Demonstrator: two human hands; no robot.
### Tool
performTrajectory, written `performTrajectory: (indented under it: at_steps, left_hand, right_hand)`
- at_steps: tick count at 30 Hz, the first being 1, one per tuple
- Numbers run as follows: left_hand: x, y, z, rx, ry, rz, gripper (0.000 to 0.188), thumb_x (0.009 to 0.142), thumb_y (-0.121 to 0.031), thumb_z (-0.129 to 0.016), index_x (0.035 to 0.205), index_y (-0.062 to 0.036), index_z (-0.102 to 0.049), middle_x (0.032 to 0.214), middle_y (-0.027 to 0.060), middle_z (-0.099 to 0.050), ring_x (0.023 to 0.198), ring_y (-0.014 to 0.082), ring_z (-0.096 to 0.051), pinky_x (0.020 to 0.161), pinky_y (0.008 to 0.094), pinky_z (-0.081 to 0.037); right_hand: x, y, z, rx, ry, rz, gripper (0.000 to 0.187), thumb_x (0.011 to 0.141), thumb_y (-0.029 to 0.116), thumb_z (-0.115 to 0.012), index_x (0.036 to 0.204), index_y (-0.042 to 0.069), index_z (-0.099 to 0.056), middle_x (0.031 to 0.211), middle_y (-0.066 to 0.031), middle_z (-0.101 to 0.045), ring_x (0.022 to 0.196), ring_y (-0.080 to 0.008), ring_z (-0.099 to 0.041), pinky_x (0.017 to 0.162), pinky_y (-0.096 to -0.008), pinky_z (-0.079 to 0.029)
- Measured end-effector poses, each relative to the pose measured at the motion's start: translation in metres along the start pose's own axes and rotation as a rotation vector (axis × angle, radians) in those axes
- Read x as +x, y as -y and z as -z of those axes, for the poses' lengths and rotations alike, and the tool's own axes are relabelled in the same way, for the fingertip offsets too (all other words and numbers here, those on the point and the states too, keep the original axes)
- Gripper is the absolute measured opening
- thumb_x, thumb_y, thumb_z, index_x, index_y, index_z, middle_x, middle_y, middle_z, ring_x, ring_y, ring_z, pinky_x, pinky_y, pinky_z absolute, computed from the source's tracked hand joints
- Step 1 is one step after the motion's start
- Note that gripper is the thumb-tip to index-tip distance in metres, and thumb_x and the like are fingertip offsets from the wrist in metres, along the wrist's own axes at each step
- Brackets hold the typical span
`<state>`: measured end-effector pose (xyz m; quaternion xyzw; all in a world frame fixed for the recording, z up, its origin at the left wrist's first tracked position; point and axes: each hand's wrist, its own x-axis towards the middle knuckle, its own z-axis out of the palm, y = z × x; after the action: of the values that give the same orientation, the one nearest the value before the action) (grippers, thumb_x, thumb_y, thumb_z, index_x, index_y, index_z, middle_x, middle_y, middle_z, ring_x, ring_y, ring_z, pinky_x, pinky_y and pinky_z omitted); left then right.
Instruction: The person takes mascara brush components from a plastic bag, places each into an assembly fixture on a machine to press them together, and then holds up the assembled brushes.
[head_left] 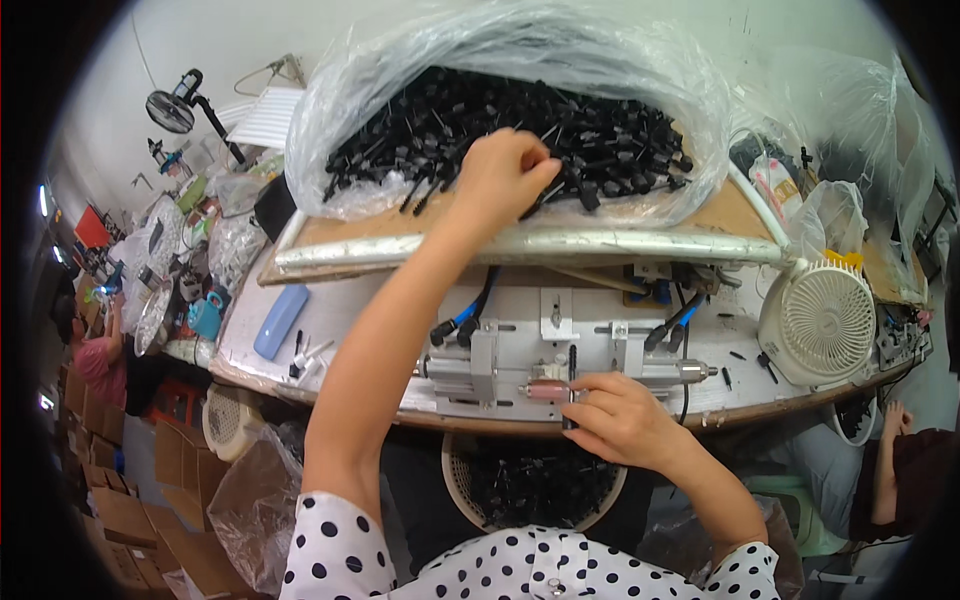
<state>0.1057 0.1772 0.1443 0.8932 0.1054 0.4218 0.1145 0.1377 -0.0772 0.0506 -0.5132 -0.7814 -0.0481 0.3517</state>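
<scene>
Head view, just below centre: grasps a slim black brush-ended piece (573, 358) between the thumb and fingers (588, 405) of the right hand (628, 420), right beside a pinkish metal block (544, 391); cannot tell whether touching it. Has, on either side, the silver blocks of a metal fixture (483, 370), along the near edge of a pale tabletop (243, 345). Reaches with the left hand (503, 178) to a heap of black pieces (420, 120) at upper centre, with fingertips curled inward; cannot tell whether grasping anything. Keeps the heap in a clear plastic bag (690, 80), on a raised board (725, 213) with a white front bar (620, 245). Shows a pale basket (455, 480) of dark pieces at lower centre, a blue case (281, 322) left of centre and a cream fan (825, 315) to the right. Includes, farther out, cardboard cartons (185, 480) at lower left, a person in pink (95, 370) at left and a person in a dark top (920, 480) at lower right.
</scene>
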Motion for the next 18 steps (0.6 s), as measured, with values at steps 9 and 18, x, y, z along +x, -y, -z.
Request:
performTrajectory:
  at_steps: [9, 18]
  left_hand:
    - [0.0, 0.004, -0.009, 0.161, 0.383, 0.212, 0.02, 0.074, -0.02, -0.064, 0.081, -0.0011, -0.064, 0.078, 0.0156, -0.064, 0.074, 0.0314, -0.061, 0.069, 0.0373, -0.048]
    - [0.009, 0.017, 0.001, -0.01, 0.286, 0.279, 0.02, 0.073, -0.018, -0.063, 0.081, -0.0003, -0.064, 0.074, 0.0143, -0.064, 0.069, 0.0228, -0.063, 0.064, 0.0314, -0.048]
  right_hand:
    - [-0.007, -0.006, -0.022, -0.148, 0.06, 0.092, 0.024, 0.064, 0.008, -0.067, 0.084, 0.0, -0.058, 0.076, -0.0067, -0.055, 0.094, -0.0243, -0.055, 0.072, -0.0341, -0.045]
    - [0.005, -0.012, -0.026, -0.322, 0.159, 0.158, 0.012, 0.069, 0.01, -0.062, 0.077, 0.003, -0.057, 0.071, -0.0059, -0.056, 0.091, -0.0229, -0.058, 0.071, -0.0317, -0.045]
